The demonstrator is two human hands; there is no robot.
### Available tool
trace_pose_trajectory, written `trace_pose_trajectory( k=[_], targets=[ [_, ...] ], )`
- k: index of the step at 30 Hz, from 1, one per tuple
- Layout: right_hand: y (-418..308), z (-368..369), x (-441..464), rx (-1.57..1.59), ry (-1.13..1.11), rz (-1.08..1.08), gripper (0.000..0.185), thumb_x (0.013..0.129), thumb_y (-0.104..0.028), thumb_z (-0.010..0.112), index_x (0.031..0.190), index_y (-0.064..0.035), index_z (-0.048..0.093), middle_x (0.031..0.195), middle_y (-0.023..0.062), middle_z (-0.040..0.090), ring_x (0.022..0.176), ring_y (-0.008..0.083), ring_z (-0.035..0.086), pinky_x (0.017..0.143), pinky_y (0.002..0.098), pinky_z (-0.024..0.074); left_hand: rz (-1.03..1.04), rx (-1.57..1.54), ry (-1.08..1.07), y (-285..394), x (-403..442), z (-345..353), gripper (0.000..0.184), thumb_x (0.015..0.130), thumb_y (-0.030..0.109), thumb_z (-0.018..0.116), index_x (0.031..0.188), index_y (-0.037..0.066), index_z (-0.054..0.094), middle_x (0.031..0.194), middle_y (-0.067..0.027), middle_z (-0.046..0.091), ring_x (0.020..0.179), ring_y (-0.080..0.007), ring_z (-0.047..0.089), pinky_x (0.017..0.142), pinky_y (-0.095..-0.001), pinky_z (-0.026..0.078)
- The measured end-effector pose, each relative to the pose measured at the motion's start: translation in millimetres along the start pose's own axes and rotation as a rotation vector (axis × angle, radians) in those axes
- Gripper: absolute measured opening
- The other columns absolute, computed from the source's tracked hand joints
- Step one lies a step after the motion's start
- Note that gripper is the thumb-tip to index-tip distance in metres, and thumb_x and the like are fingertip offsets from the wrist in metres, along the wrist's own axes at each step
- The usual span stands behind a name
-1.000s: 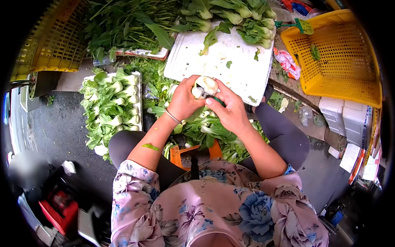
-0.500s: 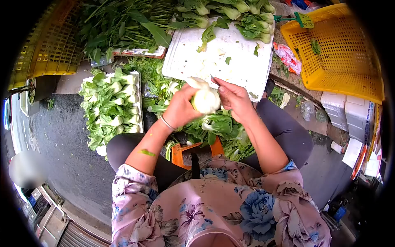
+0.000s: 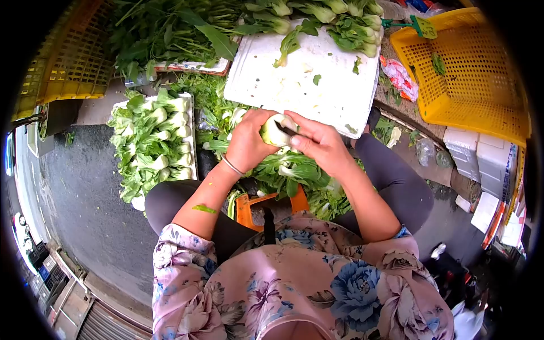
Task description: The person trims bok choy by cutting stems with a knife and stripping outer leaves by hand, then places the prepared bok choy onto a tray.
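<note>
My left hand is wrapped round a bok choy, its pale, rounded base turned up towards me. In my right hand is a small knife, its dark blade lying against that base. The right fingers also touch the stem, and the knife's handle is mostly hidden in them. Below the hands lies a heap of loose bok choy and leaves. Just beyond them is a white board with scattered leaf scraps.
Trimmed bok choy fill a white tray at the left. More heads sit on the board's far edge, beside a pile of leafy greens. Yellow baskets stand at both sides. An orange stool is between my legs.
The knife has come down onto the base of the bok choy, and my right hand has closed in towards the left. A pale piece that stuck up above the base no longer shows.
</note>
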State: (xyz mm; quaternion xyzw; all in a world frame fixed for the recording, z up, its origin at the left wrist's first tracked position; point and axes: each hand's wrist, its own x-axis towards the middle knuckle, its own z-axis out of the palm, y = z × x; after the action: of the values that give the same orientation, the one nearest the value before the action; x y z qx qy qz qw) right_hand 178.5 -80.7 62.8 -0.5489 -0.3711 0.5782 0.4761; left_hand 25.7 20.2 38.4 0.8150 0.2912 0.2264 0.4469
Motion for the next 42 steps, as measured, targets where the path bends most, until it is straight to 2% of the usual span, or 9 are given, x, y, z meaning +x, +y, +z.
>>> trace_pose_trajectory(
  k=[2, 6, 16, 18, 19, 23, 29, 36, 42],
  targets=[
    [2.7, -6.4, 1.5, 0.032, 0.028, -0.066, 0.047, 0.086, -0.013, 0.055, 0.128, 0.0023, 0.039, 0.083, 0.0026, 0.057, 0.071, 0.0051, 0.048, 0.063, 0.0196, 0.0413, -0.017, -0.057, -0.016, 1.3, 0.2, 2.0, 0.046, 0.058, 0.009, 0.073, 0.099, -0.001, 0.056, 0.091, -0.014, 0.058, 0.084, -0.0259, 0.058, 0.077, -0.0319, 0.046],
    [11.4, -14.5, 4.7, 0.295, 0.011, 0.184, 0.037, 0.089, -0.014, 0.051, 0.125, -0.0038, 0.047, 0.06, -0.0078, 0.037, 0.051, 0.0021, 0.027, 0.046, 0.0176, 0.0205, -0.099, -0.083, -0.002, -2.5, -3.1, 9.6, 0.043, 0.06, 0.01, 0.073, 0.099, 0.0, 0.057, 0.088, -0.0116, 0.06, 0.08, -0.0212, 0.059, 0.073, -0.029, 0.047],
    [41.1, -25.6, 7.2, 0.312, 0.29, 0.395, 0.033, 0.089, -0.016, 0.051, 0.12, -0.004, 0.051, 0.063, -0.0064, 0.041, 0.047, 0.0018, 0.03, 0.04, 0.0172, 0.0232, -0.366, -0.069, -0.025, -9.3, -0.6, 13.4, 0.043, 0.064, 0.019, 0.072, 0.097, 0.0, 0.052, 0.086, -0.0149, 0.061, 0.076, -0.0233, 0.061, 0.07, -0.0314, 0.048],
    [22.0, -7.4, 10.1, 0.007, 0.372, 0.196, 0.04, 0.085, -0.02, 0.059, 0.12, -0.0037, 0.051, 0.07, -0.0024, 0.052, 0.053, 0.0027, 0.041, 0.045, 0.0166, 0.0317, -0.393, -0.052, -0.107, -7.6, -1.8, 12.4, 0.053, 0.066, 0.026, 0.069, 0.103, -0.005, 0.046, 0.089, -0.022, 0.061, 0.082, -0.0337, 0.061, 0.072, -0.0365, 0.049],
    [28.8, -6.2, 11.6, -0.132, 0.372, 0.099, 0.06, 0.07, -0.04, 0.072, 0.116, -0.004, 0.055, 0.084, 0.003, 0.062, 0.065, 0.011, 0.055, 0.06, 0.0236, 0.0459, -0.441, -0.118, -0.175, -2.9, -3.6, 12.4, 0.057, 0.066, 0.026, 0.069, 0.108, -0.004, 0.044, 0.093, -0.0216, 0.06, 0.086, -0.0333, 0.06, 0.075, -0.0361, 0.048],
    [29.1, 6.2, 15.6, -0.561, 0.421, 0.067, 0.054, 0.066, -0.037, 0.075, 0.106, -0.0044, 0.062, 0.073, 0.0091, 0.063, 0.064, 0.0097, 0.056, 0.061, 0.0253, 0.0465, -0.326, -0.188, -0.255, -6.8, -12.1, 15.6, 0.067, 0.071, 0.027, 0.067, 0.122, -0.004, 0.036, 0.109, -0.0222, 0.053, 0.101, -0.0322, 0.054, 0.085, -0.0353, 0.043],
    [32.2, -11.8, 13.4, -0.305, 0.25, 0.161, 0.032, 0.071, -0.019, 0.071, 0.097, -0.0018, 0.065, 0.07, -0.0006, 0.061, 0.06, 0.004, 0.049, 0.054, 0.021, 0.0427, -0.474, -0.482, -0.318, -31.3, -10.0, 14.1, 0.062, 0.068, 0.029, 0.076, 0.117, 0.005, 0.048, 0.084, -0.0054, 0.052, 0.075, -0.0124, 0.049, 0.068, -0.0254, 0.044],
    [24.4, -30.7, 5.2, -0.224, 0.018, 0.195, 0.033, 0.071, -0.015, 0.071, 0.098, 0.0032, 0.063, 0.072, -0.0002, 0.059, 0.064, 0.0032, 0.047, 0.056, 0.0197, 0.0411, -0.497, -0.822, -0.53, -20.7, -6.5, -2.4, 0.044, 0.074, 0.008, 0.069, 0.114, 0.005, 0.05, 0.097, -0.0017, 0.058, 0.089, -0.0103, 0.054, 0.079, -0.0242, 0.045],
    [7.0, -36.5, -5.5, 0.127, -0.078, 0.268, 0.037, 0.075, -0.017, 0.065, 0.102, 0.0082, 0.059, 0.086, 0.0087, 0.062, 0.065, 0.0085, 0.056, 0.058, 0.0199, 0.0442, -0.458, -1.065, -0.675, -21.3, -5.5, -16.6, 0.057, 0.072, 0.02, 0.069, 0.12, 0.001, 0.047, 0.108, -0.0063, 0.058, 0.098, -0.0145, 0.055, 0.088, -0.0275, 0.042]
  ],
)
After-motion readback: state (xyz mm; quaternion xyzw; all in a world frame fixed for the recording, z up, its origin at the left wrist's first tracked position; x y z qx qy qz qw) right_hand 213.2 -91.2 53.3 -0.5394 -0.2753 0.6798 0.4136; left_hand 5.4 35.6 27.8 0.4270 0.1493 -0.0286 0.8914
